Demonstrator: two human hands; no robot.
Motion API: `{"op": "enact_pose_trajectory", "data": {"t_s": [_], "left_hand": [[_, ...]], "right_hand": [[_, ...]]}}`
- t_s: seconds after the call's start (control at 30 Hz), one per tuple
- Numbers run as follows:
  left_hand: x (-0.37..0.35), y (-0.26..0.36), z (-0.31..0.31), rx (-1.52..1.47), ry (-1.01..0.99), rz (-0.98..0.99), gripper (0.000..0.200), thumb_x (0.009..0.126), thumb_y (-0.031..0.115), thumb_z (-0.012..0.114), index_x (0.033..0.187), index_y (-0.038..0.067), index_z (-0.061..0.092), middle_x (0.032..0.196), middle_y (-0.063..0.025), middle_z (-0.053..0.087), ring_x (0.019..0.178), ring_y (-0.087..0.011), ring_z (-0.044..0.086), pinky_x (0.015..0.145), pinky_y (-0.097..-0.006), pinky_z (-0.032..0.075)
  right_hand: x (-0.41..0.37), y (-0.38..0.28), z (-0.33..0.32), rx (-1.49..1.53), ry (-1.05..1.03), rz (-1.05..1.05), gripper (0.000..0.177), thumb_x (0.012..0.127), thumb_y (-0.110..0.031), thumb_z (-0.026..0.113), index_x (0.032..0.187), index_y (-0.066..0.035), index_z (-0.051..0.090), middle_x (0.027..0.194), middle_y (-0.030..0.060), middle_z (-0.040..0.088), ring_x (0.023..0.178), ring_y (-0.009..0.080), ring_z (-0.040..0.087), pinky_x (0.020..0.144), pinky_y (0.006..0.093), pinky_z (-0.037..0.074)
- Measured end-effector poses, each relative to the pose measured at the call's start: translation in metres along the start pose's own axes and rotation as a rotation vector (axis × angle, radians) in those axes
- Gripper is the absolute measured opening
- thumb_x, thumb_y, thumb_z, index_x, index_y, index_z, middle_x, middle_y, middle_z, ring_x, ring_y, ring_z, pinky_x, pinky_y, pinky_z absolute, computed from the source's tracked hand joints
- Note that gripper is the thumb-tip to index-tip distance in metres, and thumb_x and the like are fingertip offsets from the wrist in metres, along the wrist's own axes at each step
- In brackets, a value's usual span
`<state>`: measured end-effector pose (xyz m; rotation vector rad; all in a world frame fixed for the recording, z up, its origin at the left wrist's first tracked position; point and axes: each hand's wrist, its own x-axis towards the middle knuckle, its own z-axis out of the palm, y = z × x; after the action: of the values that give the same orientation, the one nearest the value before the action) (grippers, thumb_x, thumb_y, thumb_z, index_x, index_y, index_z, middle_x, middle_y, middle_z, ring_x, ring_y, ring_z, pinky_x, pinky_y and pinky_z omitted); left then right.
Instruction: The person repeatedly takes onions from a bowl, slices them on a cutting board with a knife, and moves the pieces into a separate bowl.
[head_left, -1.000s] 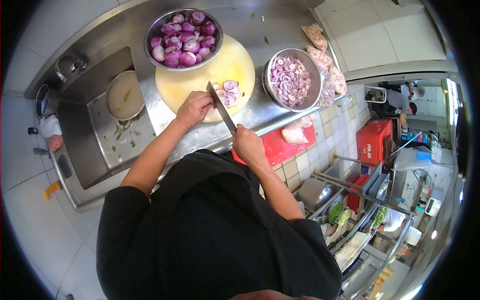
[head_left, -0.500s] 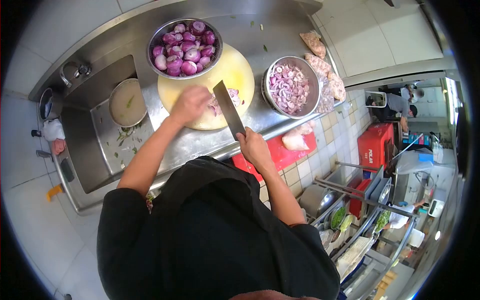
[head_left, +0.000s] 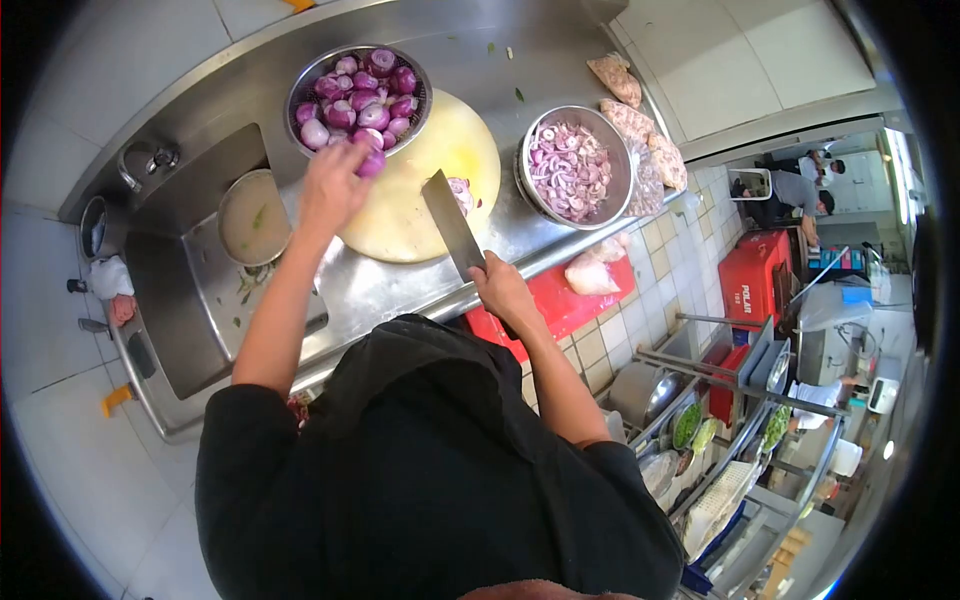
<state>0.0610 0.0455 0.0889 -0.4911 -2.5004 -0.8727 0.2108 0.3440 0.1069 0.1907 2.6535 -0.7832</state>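
The left hand (head_left: 333,187) is stretched out to the far left edge of the board (head_left: 400,225), fingers closed round a peeled onion (head_left: 370,163). That onion sits right at the near rim of the onion bowl (head_left: 303,82), which is heaped full and overlaps the board's far edge. The right hand (head_left: 503,290) is clenched on the handle of the cleaver (head_left: 450,222), out past the front lip of the counter (head_left: 400,285). The blade slants up and away over the board's right side, and its far end covers part of a small heap of slices (head_left: 461,190).

The middle and near half of the board are bare. A strip of bare steel runs between the board's near edge and the counter lip. On the right the gap is tight: the slice bowl (head_left: 525,185) stands just beside the board, its near rim close to the lip. Beyond it, bags (head_left: 640,125) line the counter's right end.

To the left of the board the counter drops into the sink (head_left: 170,300). A pan (head_left: 252,215) of cloudy liquid sits against the sink's right wall, near the left wrist. The left forearm crosses above the steel between the sink and the board.
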Motion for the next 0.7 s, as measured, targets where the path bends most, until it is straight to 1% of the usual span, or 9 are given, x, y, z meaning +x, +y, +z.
{"op": "enact_pose_trajectory", "data": {"t_s": [0.03,0.1,0.13,0.2,0.3,0.4,0.5,0.6,0.7], "left_hand": [[-0.017,0.015,0.004,-0.013,-0.029,0.026,0.047,0.078,0.021,0.082,0.122,0.009,0.072,0.107,-0.0119,0.069,0.100,-0.0341,0.066,0.090,-0.0456,0.052],[-0.052,0.040,0.026,0.053,-0.167,-0.097,0.048,0.077,0.025,0.085,0.120,0.009,0.072,0.102,-0.0109,0.066,0.095,-0.0331,0.065,0.084,-0.0465,0.051],[-0.069,0.043,0.041,0.068,-0.196,-0.122,0.052,0.073,0.030,0.088,0.117,0.010,0.071,0.100,-0.0106,0.065,0.093,-0.0320,0.064,0.081,-0.0465,0.050],[-0.085,0.054,0.047,0.029,-0.216,-0.171,0.054,0.071,0.031,0.090,0.115,0.008,0.070,0.103,-0.0117,0.067,0.096,-0.0335,0.065,0.080,-0.0462,0.050],[-0.091,0.062,0.043,-0.025,-0.235,-0.192,0.058,0.069,0.030,0.092,0.116,0.006,0.070,0.103,-0.0123,0.067,0.098,-0.0346,0.065,0.082,-0.0471,0.050],[-0.090,0.059,0.040,-0.204,-0.140,-0.194,0.049,0.073,0.023,0.089,0.113,0.004,0.068,0.103,-0.0138,0.067,0.099,-0.0365,0.065,0.085,-0.0468,0.051],[-0.091,0.050,0.042,-0.323,-0.167,-0.092,0.040,0.076,0.016,0.084,0.110,0.003,0.067,0.105,-0.0127,0.065,0.097,-0.0363,0.064,0.086,-0.0457,0.051],[-0.090,0.052,0.041,-0.334,-0.211,-0.096,0.030,0.079,0.009,0.080,0.105,0.001,0.066,0.102,-0.0155,0.065,0.096,-0.0377,0.065,0.084,-0.0448,0.051],[-0.091,0.053,0.043,-0.363,-0.206,-0.093,0.029,0.079,0.009,0.080,0.103,0.001,0.067,0.103,-0.0152,0.065,0.096,-0.0374,0.065,0.085,-0.0446,0.051]], "right_hand": [[0.000,0.001,0.005,0.016,0.006,-0.002,0.033,0.102,-0.028,0.059,0.112,0.003,0.062,0.097,0.0339,0.071,0.097,0.0531,0.068,0.087,0.0625,0.051],[-0.002,-0.004,0.011,-0.006,0.033,-0.005,0.032,0.102,-0.028,0.059,0.112,0.003,0.061,0.093,0.0336,0.071,0.094,0.0530,0.068,0.085,0.0627,0.052],[-0.006,-0.011,0.012,-0.044,0.054,-0.005,0.032,0.102,-0.028,0.059,0.113,0.003,0.061,0.091,0.0333,0.071,0.091,0.0529,0.069,0.083,0.0627,0.052],[-0.014,-0.020,0.009,-0.097,0.082,-0.026,0.032,0.103,-0.028,0.059,0.113,0.002,0.061,0.086,0.0323,0.071,0.087,0.0523,0.069,0.080,0.0624,0.053],[-0.033,-0.032,-0.003,-0.138,0.092,-0.084,0.029,0.104,-0.027,0.059,0.112,0.001,0.061,0.080,0.0301,0.070,0.081,0.0512,0.069,0.074,0.0614,0.054],[-0.049,-0.050,-0.015,-0.159,0.091,-0.126,0.026,0.104,-0.025,0.058,0.109,0.000,0.060,0.076,0.0281,0.069,0.076,0.0505,0.069,0.070,0.0605,0.054],[-0.054,-0.053,-0.014,-0.196,0.074,-0.146,0.025,0.105,-0.025,0.057,0.106,0.000,0.059,0.073,0.0266,0.069,0.073,0.0501,0.069,0.069,0.0602,0.054],[-0.053,-0.050,-0.009,-0.222,0.047,-0.140,0.025,0.105,-0.025,0.057,0.104,0.000,0.058,0.073,0.0265,0.069,0.072,0.0501,0.069,0.069,0.0605,0.054],[-0.053,-0.052,-0.009,-0.205,-0.008,-0.107,0.024,0.105,-0.023,0.056,0.104,0.001,0.057,0.077,0.0276,0.070,0.076,0.0500,0.070,0.070,0.0609,0.055]]}}
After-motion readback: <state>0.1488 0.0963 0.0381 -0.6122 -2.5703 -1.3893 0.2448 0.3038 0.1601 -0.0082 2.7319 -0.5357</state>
